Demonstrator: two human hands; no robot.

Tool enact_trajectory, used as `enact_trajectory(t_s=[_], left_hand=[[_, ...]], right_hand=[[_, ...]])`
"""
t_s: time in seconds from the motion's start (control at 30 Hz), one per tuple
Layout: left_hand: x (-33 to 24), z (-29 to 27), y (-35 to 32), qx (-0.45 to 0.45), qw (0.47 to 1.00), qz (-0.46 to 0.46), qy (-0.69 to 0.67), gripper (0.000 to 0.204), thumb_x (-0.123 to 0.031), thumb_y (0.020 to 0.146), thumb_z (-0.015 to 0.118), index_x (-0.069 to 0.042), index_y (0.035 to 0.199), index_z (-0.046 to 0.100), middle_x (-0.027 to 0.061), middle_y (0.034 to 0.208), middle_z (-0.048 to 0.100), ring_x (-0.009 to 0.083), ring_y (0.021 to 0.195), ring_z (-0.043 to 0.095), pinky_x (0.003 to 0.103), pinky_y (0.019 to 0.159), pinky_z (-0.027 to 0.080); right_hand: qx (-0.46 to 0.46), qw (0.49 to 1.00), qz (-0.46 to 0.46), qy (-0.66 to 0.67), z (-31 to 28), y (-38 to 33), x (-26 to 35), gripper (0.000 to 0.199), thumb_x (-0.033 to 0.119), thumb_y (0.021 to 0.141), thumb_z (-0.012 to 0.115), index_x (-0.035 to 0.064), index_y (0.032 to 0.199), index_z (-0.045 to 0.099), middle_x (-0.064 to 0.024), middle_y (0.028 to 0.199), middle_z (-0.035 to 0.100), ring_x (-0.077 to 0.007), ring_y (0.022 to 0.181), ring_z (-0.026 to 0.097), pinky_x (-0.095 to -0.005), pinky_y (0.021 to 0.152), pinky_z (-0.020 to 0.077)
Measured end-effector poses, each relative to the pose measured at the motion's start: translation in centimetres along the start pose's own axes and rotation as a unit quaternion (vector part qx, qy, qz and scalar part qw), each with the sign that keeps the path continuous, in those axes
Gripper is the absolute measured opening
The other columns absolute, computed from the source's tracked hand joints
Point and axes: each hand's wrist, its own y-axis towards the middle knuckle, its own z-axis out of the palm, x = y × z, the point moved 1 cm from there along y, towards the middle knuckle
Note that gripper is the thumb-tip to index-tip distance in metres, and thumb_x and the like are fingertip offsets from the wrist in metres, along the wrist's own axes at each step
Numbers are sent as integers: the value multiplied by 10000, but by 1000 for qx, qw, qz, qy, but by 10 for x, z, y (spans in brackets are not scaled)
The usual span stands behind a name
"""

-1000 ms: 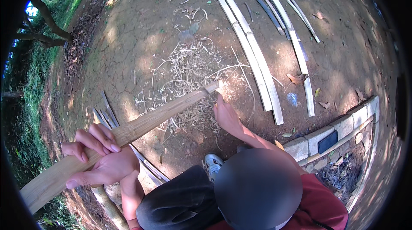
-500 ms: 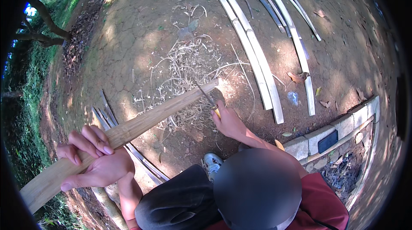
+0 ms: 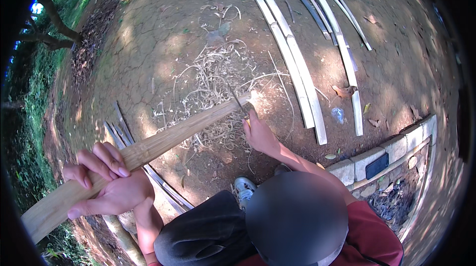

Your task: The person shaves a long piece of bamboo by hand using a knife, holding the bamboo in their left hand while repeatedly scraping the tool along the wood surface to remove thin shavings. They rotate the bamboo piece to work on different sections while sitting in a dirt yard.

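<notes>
A long, pale bamboo slat (image 3: 171, 138) slants across the view from lower left up to the middle. My left hand (image 3: 113, 186) is closed round its near part, fingers over the top edge and thumb along the lower side. Close to the slat's far end, my right hand (image 3: 261, 135) grips a knife (image 3: 239, 100) with a narrow dark blade. The blade lies across the slat and looks to be touching it. Most of the knife's handle is hidden in my right fist. Curly bamboo shavings (image 3: 213, 70) are heaped on the soil beyond and beneath the slat.
Split bamboo strips (image 3: 292, 62) lie at the far right, and darker strips (image 3: 166, 186) beside my left knee. At right, a low block border (image 3: 342, 171) carries a dark phone-like slab (image 3: 377, 166). A crumpled plastic piece (image 3: 337, 114) and dry leaves dot the ground. Trees (image 3: 57, 23) stand left.
My right hand and the knife have shifted slightly up and away, toward the slat's far end; the light handle shows less. My left hand keeps its hold, and the slat has barely moved.
</notes>
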Motion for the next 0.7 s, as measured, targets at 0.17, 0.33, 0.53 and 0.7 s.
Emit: enact_trajectory(t_s=[0.17, 0.33, 0.53, 0.7], left_hand=[[-2, -8, -1, 28, 999, -3, -30, 610, -747, 864, 211, -152, 783, 322, 8, 555, 335, 85, 421, 329, 186, 401, 277], [-1, -11, -2, 39, 998, -2, -40, 612, -755, 856, 216, -155, 784, 316, 10, 555, 350, 89, 417, 347, 186, 405, 290], [-3, -9, -2, -9, 1000, -26, -3, 627, -776, 840, 183, -163, 778, 296, 1, 538, 346, 88, 399, 342, 191, 402, 272], [-10, -11, -9, -13, 1000, 2, -13, 649, -781, 832, 251, -143, 751, 334, 19, 543, 327, 105, 419, 296, 199, 384, 247]], right_hand=[[36, 999, 23, 23, -18, 9, -9, 240, 140, 933, 469, -94, 977, 443, -296, 633, 565, -486, 664, 591, -532, 613, 457], [92, 996, -17, 3, -38, -23, 69, 290, 179, 947, 486, -78, 1062, 419, -274, 581, 541, -466, 598, 581, -518, 533, 416], [55, 997, -60, -3, -26, -18, 60, 314, 163, 943, 488, -107, 1088, 421, -269, 563, 546, -463, 583, 586, -529, 529, 429], [81, 993, -81, -15, -40, -32, 91, 282, 126, 930, 485, -121, 1053, 428, -270, 568, 556, -464, 585, 592, -521, 530, 454]])
